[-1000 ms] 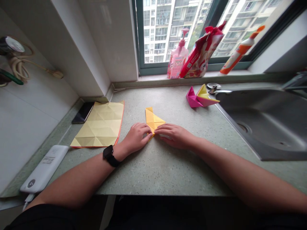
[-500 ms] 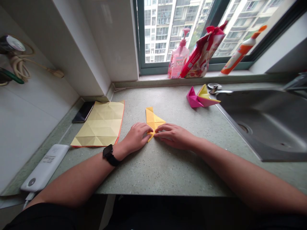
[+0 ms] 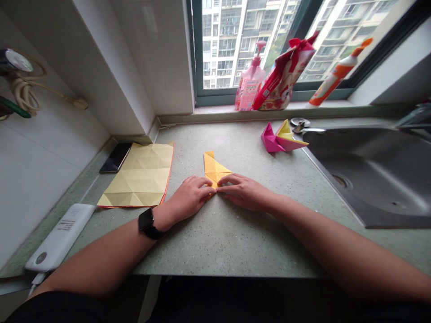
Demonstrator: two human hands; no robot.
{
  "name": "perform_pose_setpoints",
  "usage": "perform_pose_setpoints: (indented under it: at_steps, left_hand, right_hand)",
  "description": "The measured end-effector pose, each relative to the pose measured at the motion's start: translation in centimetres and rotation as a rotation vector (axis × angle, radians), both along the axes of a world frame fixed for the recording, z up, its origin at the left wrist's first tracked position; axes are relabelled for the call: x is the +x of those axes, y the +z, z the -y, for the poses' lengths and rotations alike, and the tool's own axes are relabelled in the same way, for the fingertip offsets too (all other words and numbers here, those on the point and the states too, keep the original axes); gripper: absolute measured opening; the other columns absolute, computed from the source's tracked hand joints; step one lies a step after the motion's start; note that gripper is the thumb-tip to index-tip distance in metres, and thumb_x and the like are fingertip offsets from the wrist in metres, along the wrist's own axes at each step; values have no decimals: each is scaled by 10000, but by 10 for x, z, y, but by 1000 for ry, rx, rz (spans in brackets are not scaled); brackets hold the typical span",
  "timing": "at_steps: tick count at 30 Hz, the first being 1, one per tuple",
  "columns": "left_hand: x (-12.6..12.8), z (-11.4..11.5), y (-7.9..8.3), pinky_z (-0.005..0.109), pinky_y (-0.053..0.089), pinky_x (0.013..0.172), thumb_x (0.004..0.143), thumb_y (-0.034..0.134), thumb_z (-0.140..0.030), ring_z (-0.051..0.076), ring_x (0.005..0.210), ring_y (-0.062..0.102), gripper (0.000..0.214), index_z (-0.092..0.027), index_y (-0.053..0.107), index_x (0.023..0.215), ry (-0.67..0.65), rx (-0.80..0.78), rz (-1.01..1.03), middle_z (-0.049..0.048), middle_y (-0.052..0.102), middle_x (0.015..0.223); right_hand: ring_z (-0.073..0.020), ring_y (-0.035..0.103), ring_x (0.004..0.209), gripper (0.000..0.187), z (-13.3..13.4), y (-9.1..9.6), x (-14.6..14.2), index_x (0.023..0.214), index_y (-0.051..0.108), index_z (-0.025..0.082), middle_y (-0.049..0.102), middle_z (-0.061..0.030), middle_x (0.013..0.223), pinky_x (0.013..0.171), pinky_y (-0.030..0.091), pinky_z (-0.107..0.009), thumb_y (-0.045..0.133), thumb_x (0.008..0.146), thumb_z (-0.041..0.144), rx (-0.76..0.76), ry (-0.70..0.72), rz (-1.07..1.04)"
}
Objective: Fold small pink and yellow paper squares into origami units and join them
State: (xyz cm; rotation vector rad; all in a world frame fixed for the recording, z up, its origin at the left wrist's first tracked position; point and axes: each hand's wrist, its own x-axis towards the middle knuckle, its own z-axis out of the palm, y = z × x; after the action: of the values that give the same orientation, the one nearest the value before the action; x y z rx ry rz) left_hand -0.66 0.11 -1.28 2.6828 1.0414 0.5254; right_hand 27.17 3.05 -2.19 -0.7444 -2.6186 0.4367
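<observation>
A small folded sheet of orange-yellow origami paper [image 3: 211,167] lies on the counter, its near end between my two hands. My left hand [image 3: 192,194], with a black watch on the wrist, has its fingers and thumb closed on the lower left edge of the paper. From the other side my right hand [image 3: 245,190] grips the lower right edge, fingertips pressed together. The fingertips of both hands almost meet at the near corner, and they cover part of the folds there.
Creased yellow paper sheets [image 3: 141,172] lie at the left, beside a dark phone [image 3: 116,158] and a white power bank [image 3: 61,237]. A pink and yellow origami piece [image 3: 283,138] stands near the sink [image 3: 367,222]. Bottles and a red bag [image 3: 278,85] line the windowsill.
My left thumb and fingers have shifted right over the paper's near corner, hiding the flap that stuck out there. My right hand has hardly moved.
</observation>
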Motion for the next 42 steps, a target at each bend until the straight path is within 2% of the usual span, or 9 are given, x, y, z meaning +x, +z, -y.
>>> perform_pose_setpoints:
  at_steps: [4,10,15,24,30,35,38,42]
  left_hand:
    - [0,3,-2,519,533,1105,1122,563,-239,283,1260,652,280,-290,762,1312,15,1,-41,95,711,1356]
    - [3,7,-2,532,529,1127,1116,549,-242,302,1282,642,314,-296,742,1358,42,32,-78,110,689,1386]
    - [3,7,4,492,545,1081,1117,565,-247,288,1225,666,254,-260,795,1224,28,35,-100,108,711,1360]
    - [-5,15,16,570,495,1148,1035,701,-284,288,1139,698,157,-248,839,970,20,40,-121,91,744,1224]
    - [-9,15,24,522,539,1054,1028,741,-361,287,1106,711,222,-249,850,870,2,18,-108,81,778,1252]
    - [-9,17,25,501,519,1101,1096,625,-314,239,1027,725,260,-232,821,945,-41,84,-42,55,811,1105]
    - [-8,16,23,501,527,1106,1101,610,-311,252,1087,723,216,-234,810,1074,-20,120,-36,75,801,1205]
    - [-7,15,19,537,510,1146,1080,661,-311,301,1236,698,192,-232,782,1206,-44,105,-130,93,773,1331]
  right_hand:
    - [-248,738,1190,308,-1,-1,1,1300,806,329,768,-79,1292,1080,625,-458,638,1066,219,-17,-5,-17]
    - [-262,746,1174,308,-3,-1,2,1280,818,330,778,-80,1296,1065,630,-471,654,1048,213,-31,-5,-51]
    - [-259,751,1173,297,-3,0,2,1277,819,299,782,-91,1303,1062,628,-468,647,1051,211,-21,8,-52]
    - [-257,749,1192,295,-3,1,2,1278,816,301,778,-89,1320,1069,628,-460,669,1041,204,-25,8,-50]
    - [-251,740,1215,317,-4,1,3,1297,805,304,770,-86,1336,1085,619,-450,679,1031,186,-24,6,-31]
    - [-248,744,1204,302,-3,1,4,1294,808,276,768,-99,1336,1089,613,-444,671,1037,193,-38,13,-39]
    - [-248,745,1202,296,-3,2,4,1294,809,268,768,-103,1334,1089,611,-440,664,1044,201,-40,16,-42]
    - [-247,740,1212,298,-3,2,4,1301,805,247,764,-114,1338,1094,607,-439,637,1060,200,-33,24,-33]
